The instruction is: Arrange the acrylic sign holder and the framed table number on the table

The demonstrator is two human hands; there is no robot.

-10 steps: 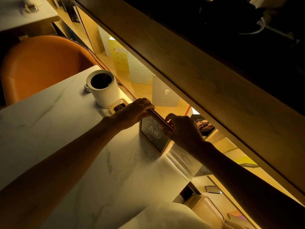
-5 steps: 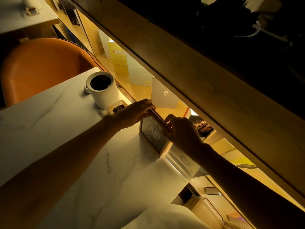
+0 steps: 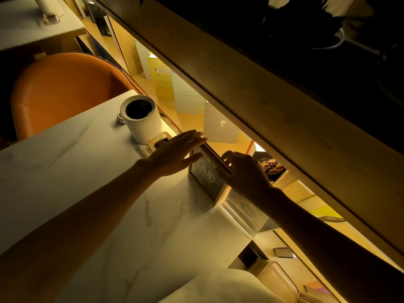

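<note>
The framed table number, a gold-edged frame reading "A8", stands upright at the far edge of the white marble table. Right beside it, nearer the table corner, stands the clear acrylic sign holder. My left hand hovers flat with fingers spread at the frame's left top corner, thumb by its face. My right hand has thumb and fingers pinched over the frame's top right edge.
A white cylindrical container and a small clear dish of dark bits stand left of the frame. A lit wooden shelf with cards runs behind the table. An orange chair is at left, a beige bag below.
My left hand has let go of the frame's top and opened flat. The right hand stays on the frame's top right edge. The frame stands in the same spot.
</note>
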